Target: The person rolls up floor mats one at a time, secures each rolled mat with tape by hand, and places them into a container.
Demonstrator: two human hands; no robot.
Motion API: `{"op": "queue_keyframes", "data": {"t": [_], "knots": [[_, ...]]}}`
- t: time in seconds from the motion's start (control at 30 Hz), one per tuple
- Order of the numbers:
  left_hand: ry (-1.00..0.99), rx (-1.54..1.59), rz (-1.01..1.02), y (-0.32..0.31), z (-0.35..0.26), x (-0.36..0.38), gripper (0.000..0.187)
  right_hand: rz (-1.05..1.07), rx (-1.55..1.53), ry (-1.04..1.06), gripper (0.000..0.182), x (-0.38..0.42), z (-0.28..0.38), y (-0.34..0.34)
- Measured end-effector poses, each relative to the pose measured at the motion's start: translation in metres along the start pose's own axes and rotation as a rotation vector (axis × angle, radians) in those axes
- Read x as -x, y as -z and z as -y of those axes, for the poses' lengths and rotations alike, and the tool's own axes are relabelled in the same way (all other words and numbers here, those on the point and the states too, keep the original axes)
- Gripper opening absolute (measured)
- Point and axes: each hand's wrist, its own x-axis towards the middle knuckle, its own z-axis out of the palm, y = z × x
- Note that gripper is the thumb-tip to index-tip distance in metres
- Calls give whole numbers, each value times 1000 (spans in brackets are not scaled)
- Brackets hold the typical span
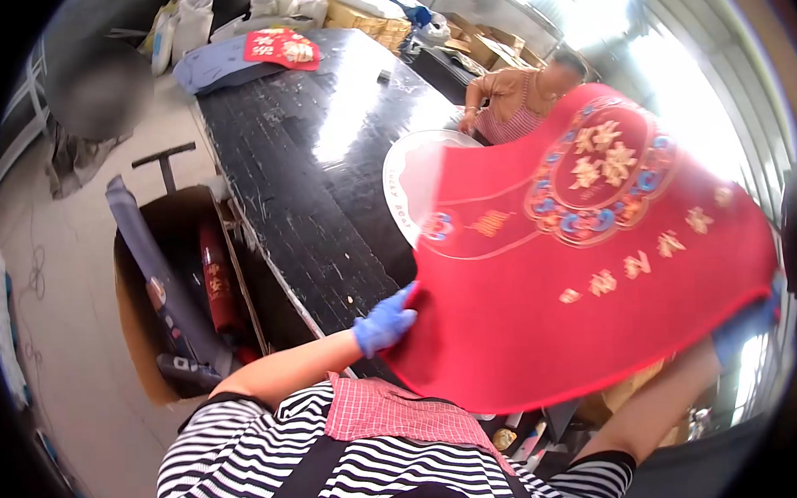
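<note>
A large red mat [498, 333] with gold characters and a colourful round pattern is held up in front of me, its far part raised and slightly blurred. My left hand [385, 323], in a blue glove, is closed on the mat's left edge. At the mat's right edge is my right hand [745, 326], also gloved in blue; it grips the edge, though its fingers are partly hidden. Behind the red mat, a white round mat [400, 183] with lettering along its rim lies on the black table [299, 165], partly covered from view.
Another person [507, 100] is across the table. At its far end lie grey mats [221, 66] and a small red mat [282, 48]. A cardboard box [138, 333] with rolled mats stands at the left. Sacks [193, 23] and cartons [488, 44] are piled behind.
</note>
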Motion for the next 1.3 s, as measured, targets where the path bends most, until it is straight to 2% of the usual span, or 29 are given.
{"op": "queue_keyframes", "data": {"t": [0.07,0.1,0.23,0.33,0.43,0.53,0.57,0.6,0.67,0.7,0.8,0.83,0.87,0.93,0.97,1.0,1.07,1.1,1.13,1.17,1.2,1.27,1.3], "knots": [[24,159,199,-33,-60,-14,70,80,25,118,37,4,43,-15],[82,46,262,-40,-71,-25,70,106,36,187,39,7,64,-24],[226,-168,456,-77,-78,-57,68,194,64,411,45,12,120,-57],[269,-230,581,-101,-117,-72,65,247,53,543,51,8,143,-86],[264,-207,699,-127,-95,-100,70,301,23,637,56,-2,152,-123],[85,-326,595,-124,-86,-110,77,345,-14,691,61,-23,135,-171],[137,-255,633,-116,-97,-105,83,363,-30,697,63,-33,127,-189],[292,-209,688,-101,-126,-95,82,388,-42,681,65,-44,112,-209],[332,6,715,-85,-100,-101,86,472,-52,565,68,-80,61,-256],[333,186,667,-78,-80,-105,85,546,-13,347,51,-111,21,-275],[357,610,598,-33,-39,-104,77,493,903,268,50,-57,-75,-383],[368,735,591,-9,-32,-94,74,808,597,105,45,-28,-107,-417],[380,826,590,18,-27,-83,71,1116,282,423,42,-1,-142,-428],[386,1020,575,79,-18,-49,67,1526,426,482,47,36,-167,-437],[388,1110,567,110,-16,-28,66,1443,399,224,48,64,-167,-419],[402,1183,562,140,-14,-6,65,1490,304,336,49,73,-185,-399],[430,1322,515,190,-16,48,65,1460,305,50,47,88,-216,-343],[451,1366,462,210,-14,75,66,1410,395,-10,44,92,-225,-309],[473,1407,386,227,-9,102,68,1341,433,-15,43,98,-263,-263],[490,1430,285,239,1,130,70,1209,322,-297,42,111,-294,-214],[501,1439,149,251,16,154,72,1101,490,-424,41,127,-326,-160],[497,1427,-121,264,40,197,77,1025,636,-488,35,169,-356,-48],[419,1364,-189,257,35,204,77,1022,743,-516,34,193,-359,3]]}}
